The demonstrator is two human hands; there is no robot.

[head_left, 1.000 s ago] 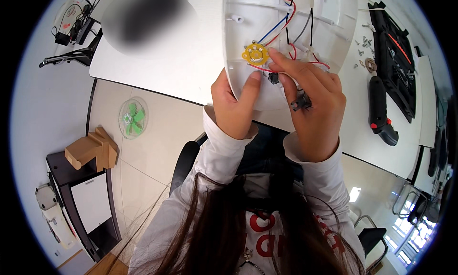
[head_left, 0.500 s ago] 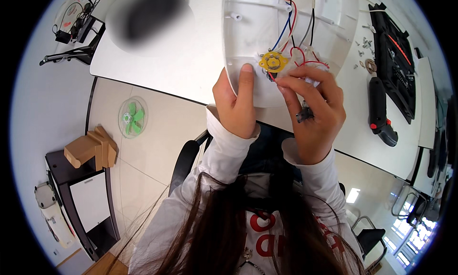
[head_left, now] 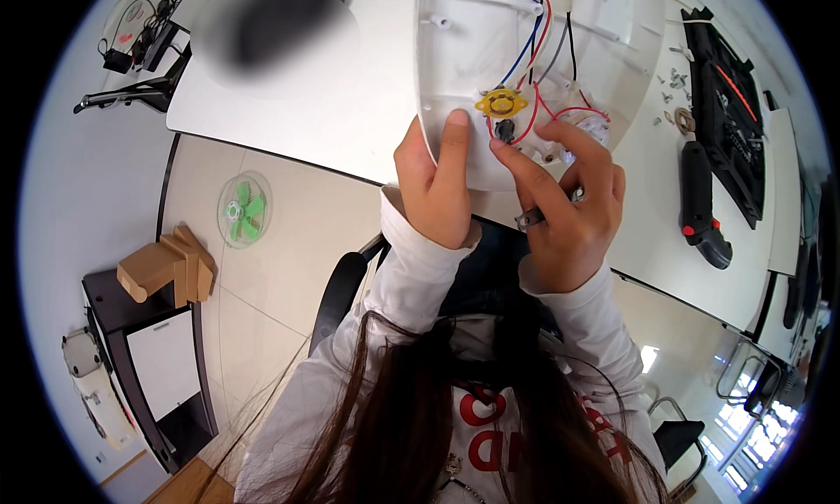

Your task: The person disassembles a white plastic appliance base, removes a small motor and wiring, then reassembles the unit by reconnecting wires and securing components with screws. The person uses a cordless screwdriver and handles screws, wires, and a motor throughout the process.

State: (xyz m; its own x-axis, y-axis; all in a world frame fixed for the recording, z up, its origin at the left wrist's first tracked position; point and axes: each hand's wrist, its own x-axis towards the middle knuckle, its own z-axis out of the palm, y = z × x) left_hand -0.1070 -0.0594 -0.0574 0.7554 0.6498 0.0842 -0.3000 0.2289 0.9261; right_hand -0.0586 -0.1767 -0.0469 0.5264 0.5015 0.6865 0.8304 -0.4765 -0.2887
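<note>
My left hand (head_left: 442,176) grips the near left edge of a white plastic housing (head_left: 451,66), its thumb inside the rim. Within the shell sit a yellow round part with two ears (head_left: 501,103), a small black component (head_left: 505,130) just below it, and red wires (head_left: 560,112) looping to the right. My right hand (head_left: 573,206) is half closed over the lower right of the shell. One fingertip touches the black component or lies right beside it; another is near the red wires. A small dark-and-silver part (head_left: 529,217) pokes out from its curled fingers, mostly hidden.
To the right are a black tool case (head_left: 726,110), a black cordless screwdriver (head_left: 697,198) with red buttons, and loose screws (head_left: 675,80). A blurred dark object (head_left: 271,23) occupies the table's left. On the floor lies a green fan (head_left: 245,211) near cardboard pieces (head_left: 166,268).
My right fingers have shifted left and spread from a pinch by the red wire, uncovering the black component. The small part in that hand has turned and moved left. The housing has tilted slightly.
</note>
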